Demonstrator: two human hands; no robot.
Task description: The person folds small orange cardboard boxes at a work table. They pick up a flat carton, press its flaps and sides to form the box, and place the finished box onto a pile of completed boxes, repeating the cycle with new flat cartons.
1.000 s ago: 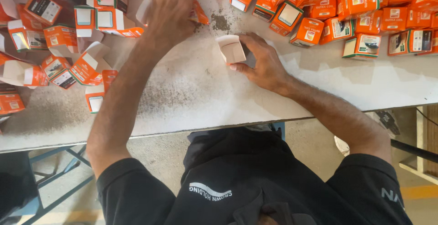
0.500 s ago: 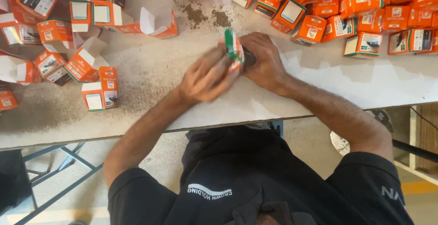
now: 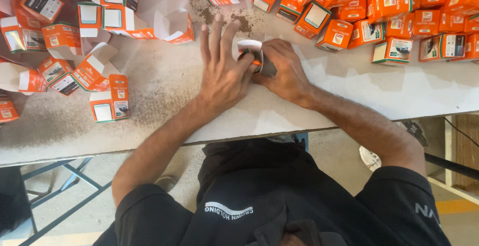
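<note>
A small orange and white carton (image 3: pixel 252 51) sits between both hands on the white table (image 3: pixel 164 96), mostly hidden by them. My left hand (image 3: pixel 222 71) lies over its left side with the fingers spread and pointing away from me, thumb against the box. My right hand (image 3: pixel 282 69) grips the carton's right side with curled fingers. What is inside the carton cannot be seen.
Several open, empty orange cartons (image 3: pixel 100 71) lie scattered at the left. Closed orange boxes (image 3: pixel 399 14) are stacked in rows at the back right. A patch of dark dust (image 3: pixel 239 24) marks the table behind the hands. The table's front edge runs just below my forearms.
My left hand reached to the back left pile, came back with a carton and now presses flat against it; the right hand stayed by the carton.
</note>
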